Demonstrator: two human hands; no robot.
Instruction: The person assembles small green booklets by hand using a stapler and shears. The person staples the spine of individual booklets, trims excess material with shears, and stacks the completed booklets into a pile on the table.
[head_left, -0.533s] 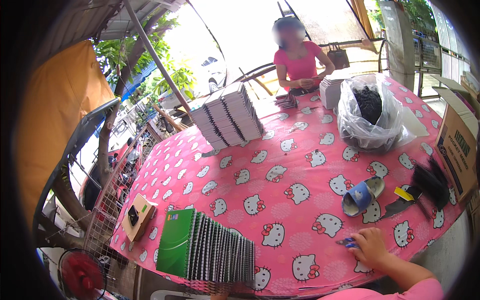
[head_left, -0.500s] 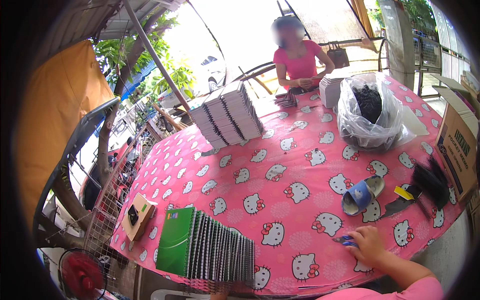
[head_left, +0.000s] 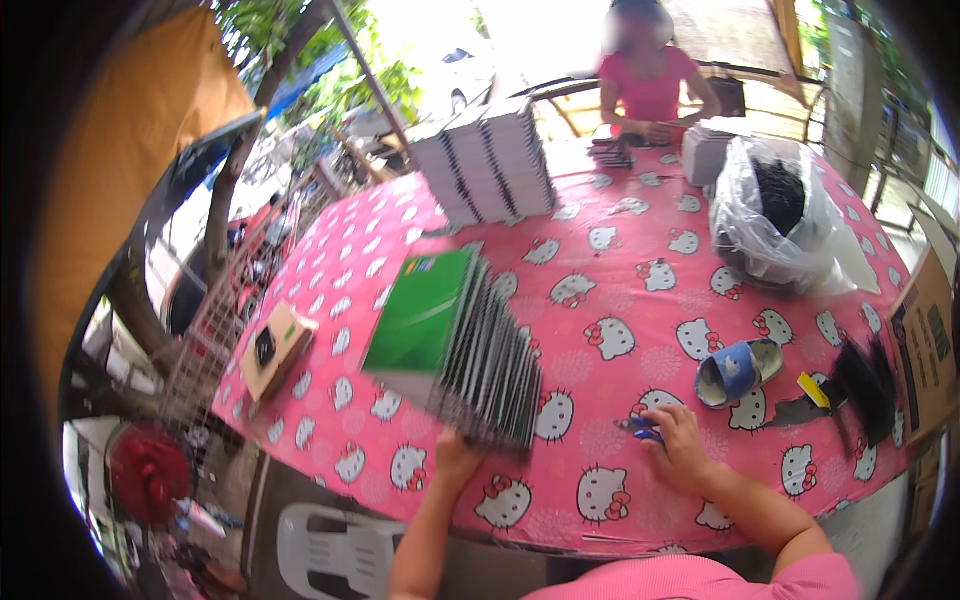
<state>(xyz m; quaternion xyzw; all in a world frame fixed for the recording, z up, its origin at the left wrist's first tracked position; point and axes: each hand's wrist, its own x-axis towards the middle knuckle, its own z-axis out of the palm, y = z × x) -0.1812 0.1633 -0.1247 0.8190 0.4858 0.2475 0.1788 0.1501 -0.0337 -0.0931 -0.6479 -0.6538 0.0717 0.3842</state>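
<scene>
A tall fanned stack of spiral notebooks (head_left: 415,315), the top one with a green cover, stands on the near left part of the table. My left hand (head_left: 457,458) is closed at the stack's near lower edge, its fingertips hidden by the notebooks. My right hand (head_left: 680,445) rests on the tablecloth with its fingers curled round a small pair of blue-handled pliers (head_left: 641,430). The pliers' dark jaws point left. Beyond my right hand lies a blue slipper (head_left: 728,376).
A pink patterned cloth (head_left: 600,290) covers the table. Further off are stacked white notebooks (head_left: 485,165), a plastic bag (head_left: 765,225) of black coils and a seated person (head_left: 648,90). Black coils (head_left: 865,390), a cardboard box (head_left: 925,345) and a yellow-handled tool (head_left: 813,390) lie right; a small carton (head_left: 275,350) left.
The green-topped stack has moved away from the table's near edge, with my left hand now visible against it. My right hand has shifted slightly left with the pliers. The view has also shifted.
</scene>
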